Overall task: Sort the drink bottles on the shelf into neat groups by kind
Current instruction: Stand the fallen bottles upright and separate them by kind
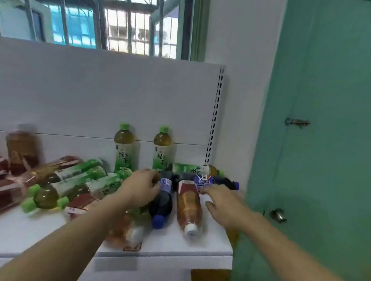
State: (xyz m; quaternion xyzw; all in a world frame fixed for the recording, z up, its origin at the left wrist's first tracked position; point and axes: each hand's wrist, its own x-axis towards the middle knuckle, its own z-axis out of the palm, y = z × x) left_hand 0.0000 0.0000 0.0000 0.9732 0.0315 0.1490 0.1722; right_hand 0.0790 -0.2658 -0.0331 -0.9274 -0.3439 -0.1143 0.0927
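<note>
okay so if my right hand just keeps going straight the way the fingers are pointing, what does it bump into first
Most likely the red-labelled tea bottle lying just ahead of the right hand, near its label end. Beyond that lies the dark cola bottle. Depth is hard to judge, so the hand may pass above them.

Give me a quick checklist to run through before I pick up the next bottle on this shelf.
1. Left hand free: cannot tell; it is curled over the dark cola bottle and may be gripping it.
2. Right hand free: ok; fingers spread, holding nothing, beside the white-capped tea bottle.
3. Standing group to join: ok; two green tea bottles are upright against the back panel.
4. Bottles near the front edge secure: not ok; several lie on their sides with caps toward the edge.
5. Kinds separated: not ok; the second cola bottle, green tea and amber tea lie mixed.
</note>
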